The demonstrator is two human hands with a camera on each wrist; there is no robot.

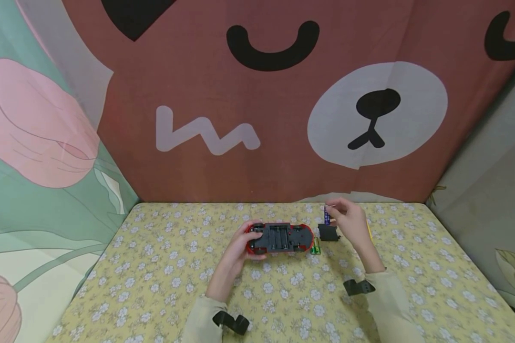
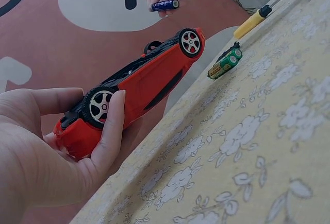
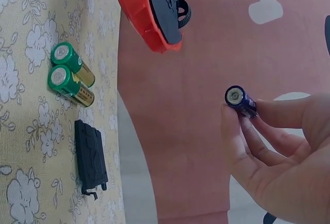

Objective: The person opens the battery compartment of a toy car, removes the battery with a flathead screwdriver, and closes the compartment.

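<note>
Toy car (image 1: pixel 280 238): lying belly-up on the flowery surface (image 1: pixel 176 286), wheels pointing up, sitting between the two hands. Being gripped at one end by the left hand (image 1: pixel 240 247), fingers curling round the red body and keeping it from rolling. Showing an open battery slot in the middle of the black belly, looking empty from the head view.

Pinching a little blue battery (image 3: pixel 240 100) with the right hand (image 1: pixel 349 224), thumb and fingertips pressed on its sides, holding it up in the air just past the far end of the car. Not touching the car yet.

Lying close under the right hand: a black lid (image 3: pixel 90 157), most likely the slot's cover, and two green batteries (image 3: pixel 72 80) side by side, touching each other, right by the car's end. Resting a bit farther out behind the right hand: a yellow screwdriver (image 2: pixel 252 22).

Probably in the middle of putting batteries in, with the lid already off and the first one about to go in. Calling next for bringing the blue battery over to the open slot, turning it to lie flat, lining its ends up the right way with the springs, and pushing it down gently. Needing the left hand holding tight all the while, to keep the car from tipping or sliding.
</note>
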